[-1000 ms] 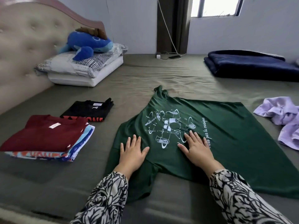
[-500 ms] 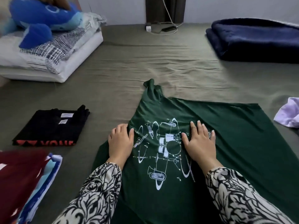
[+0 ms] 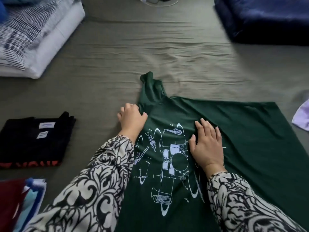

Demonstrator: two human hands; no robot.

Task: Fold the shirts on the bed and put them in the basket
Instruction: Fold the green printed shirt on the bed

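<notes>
Green shirt (image 3: 234, 131) lies spread on the bed (image 3: 150, 47), printed side up, its white drawing of drums and horns (image 3: 168, 158) facing the near edge, with one bunched sleeve (image 3: 150, 84) poking toward the far edge. Left hand (image 3: 132, 118) sits at the shirt's left border just below that sleeve, fingers curled and gathering a fold of the green cloth. Right hand (image 3: 207, 144) lies flat on the shirt beside the print, fingers straight and together, pressing the cloth down and gripping nothing. Both arms wear black-and-white patterned sleeves (image 3: 100, 181).

Left of the shirt, apart from it, a folded black shirt (image 3: 33, 139) rests on the bed. Nearer the near left corner sits a stack of folded shirts (image 3: 16, 203), dark red on top. Pillows (image 3: 38, 34) lie at the far left, a folded navy blanket (image 3: 267, 17) at the far right, and a lilac garment (image 3: 302, 116) shows at the right edge. A cable (image 3: 158, 1) lies along the far edge.
</notes>
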